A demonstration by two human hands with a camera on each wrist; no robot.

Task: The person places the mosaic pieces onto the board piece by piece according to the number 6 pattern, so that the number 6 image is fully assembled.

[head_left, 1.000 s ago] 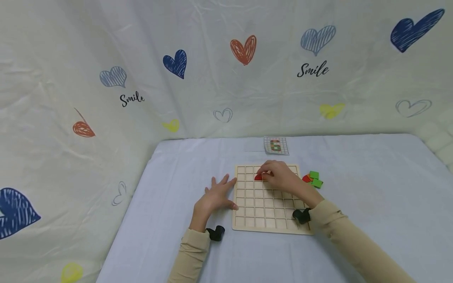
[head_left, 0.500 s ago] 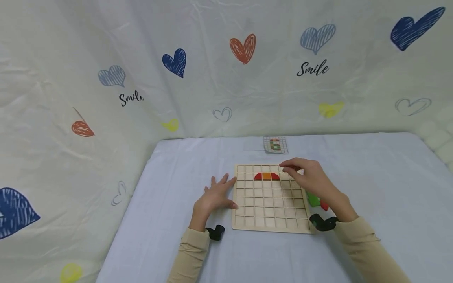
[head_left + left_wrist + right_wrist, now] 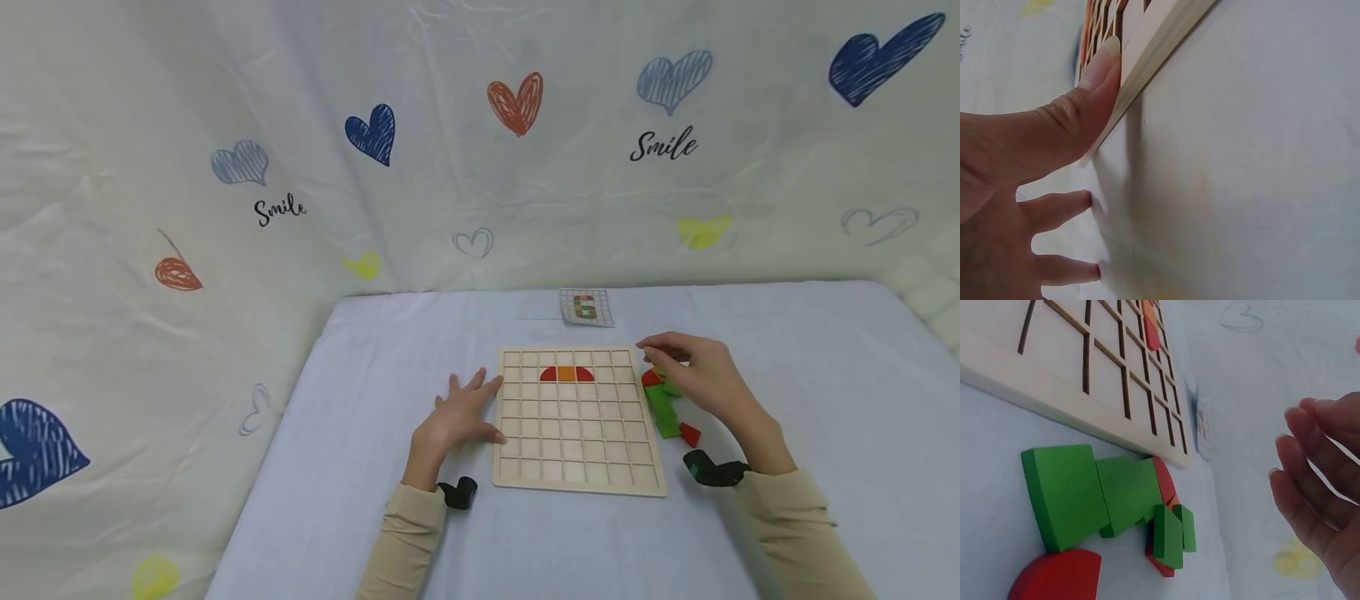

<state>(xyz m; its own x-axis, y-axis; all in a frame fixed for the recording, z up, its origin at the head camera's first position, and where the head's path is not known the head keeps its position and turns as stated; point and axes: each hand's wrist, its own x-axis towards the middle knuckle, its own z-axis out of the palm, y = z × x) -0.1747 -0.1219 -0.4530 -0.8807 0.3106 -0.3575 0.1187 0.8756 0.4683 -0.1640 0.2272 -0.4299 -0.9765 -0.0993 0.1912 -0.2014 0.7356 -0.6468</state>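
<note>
Right hand: the right hand [image 3: 701, 377] hovers over the loose pieces [image 3: 664, 404] just beside the board's right edge, fingers loosely bent, holding nothing (the right wrist view shows the fingertips [image 3: 1300, 440] clear of the blocks).
Loose pieces: green blocks [image 3: 1091, 494] lie in a row on the cloth, touching one another, with red pieces [image 3: 1057, 578] at either end of the cluster.
Left hand: the left hand [image 3: 455, 415] lies flat on the cloth with fingers spread; its thumb [image 3: 1088, 87] presses against the board's left edge.
Board: the wooden grid board [image 3: 577, 467] lies flat on the table [image 3: 360, 417]; in its second row sit two red quarter-rounds flanking an orange square [image 3: 567, 374].
Card: a small pattern card [image 3: 586, 307] lies beyond the board, apart from it.
Backdrop: a cloth with printed hearts [image 3: 516, 102].
</note>
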